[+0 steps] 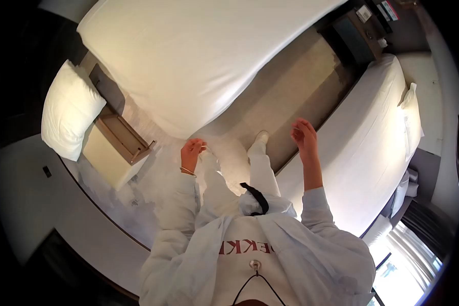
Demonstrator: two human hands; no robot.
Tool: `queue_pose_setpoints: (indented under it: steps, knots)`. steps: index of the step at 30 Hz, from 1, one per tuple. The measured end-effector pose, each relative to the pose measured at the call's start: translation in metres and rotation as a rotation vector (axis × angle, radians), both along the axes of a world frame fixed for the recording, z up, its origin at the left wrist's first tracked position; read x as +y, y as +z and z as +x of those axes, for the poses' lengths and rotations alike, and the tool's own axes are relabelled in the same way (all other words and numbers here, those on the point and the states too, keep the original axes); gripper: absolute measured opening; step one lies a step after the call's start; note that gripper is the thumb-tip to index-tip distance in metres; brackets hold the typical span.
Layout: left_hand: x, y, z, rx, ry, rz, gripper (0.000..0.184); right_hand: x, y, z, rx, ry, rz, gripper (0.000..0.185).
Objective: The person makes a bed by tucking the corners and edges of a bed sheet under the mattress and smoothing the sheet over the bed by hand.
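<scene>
My left hand (193,153), with a bracelet at its wrist, hovers just in front of the near corner of a bed covered in a white sheet (188,66). Its fingers are loosely bent and a little apart, with nothing visible in them. Over the gap between the two beds, my right hand (304,136) is raised with its fingers slightly curled and apart, also holding nothing. To its right lies a second bed with a white sheet (352,143). Whether my left hand touches the sheet corner, I cannot tell.
At the left, a white pillow (71,112) rests by a light-coloured chair or bench with a wooden frame (115,150). A dark nightstand (354,38) stands between the beds at the far end. Another pillow (411,117) is on the right bed. A bright window (403,265) is at lower right.
</scene>
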State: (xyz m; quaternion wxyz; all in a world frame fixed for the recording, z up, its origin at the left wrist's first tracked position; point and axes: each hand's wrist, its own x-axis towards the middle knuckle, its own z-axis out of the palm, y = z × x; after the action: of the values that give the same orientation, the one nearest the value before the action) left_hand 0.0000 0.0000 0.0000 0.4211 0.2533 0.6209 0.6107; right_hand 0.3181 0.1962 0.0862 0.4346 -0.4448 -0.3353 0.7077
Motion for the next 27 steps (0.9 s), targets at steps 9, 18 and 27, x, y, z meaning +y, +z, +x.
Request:
queue_pose_setpoints:
  steps: [9,18,27]
  knots:
    - [-0.051,-0.095,0.180,-0.109,-0.064,-0.570,0.027,-0.021,-0.187,0.049,-0.374,0.398,-0.099,0.019]
    - [0.044,-0.372,0.213,-0.151,-0.298,-0.557,0.033,0.021,-0.429,0.052,-0.263,0.171,-0.042,0.021]
    - [0.133,-0.477,0.221,-0.924,0.093,0.149,0.056,0.065,-0.565,0.015,0.057,-0.023,-0.049,0.046]
